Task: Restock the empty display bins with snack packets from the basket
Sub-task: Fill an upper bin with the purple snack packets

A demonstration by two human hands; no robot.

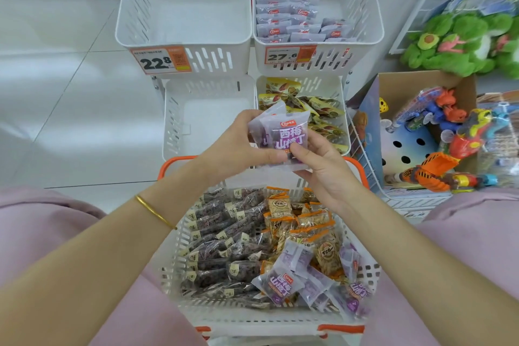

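Note:
Both my hands hold a small stack of purple-and-white snack packets (283,135) above the basket. My left hand (241,143) grips the stack from the left; my right hand (323,168) pinches its lower right corner. The white basket with orange handles (179,239) sits on my lap, holding dark packets (222,247), orange packets (303,230) and more purple packets (283,284). The upper left bin (182,28) and the lower left bin (174,121) are empty. The upper right bin (362,8) holds rows of purple packets. The lower right bin (344,109) holds yellow packets.
Price tags reading 22.8 (158,62) and 27.6 (283,56) hang on the upper bins. A cardboard box of colourful toys (438,137) stands at the right, with green plush toys (460,42) behind it. White tiled floor lies to the left.

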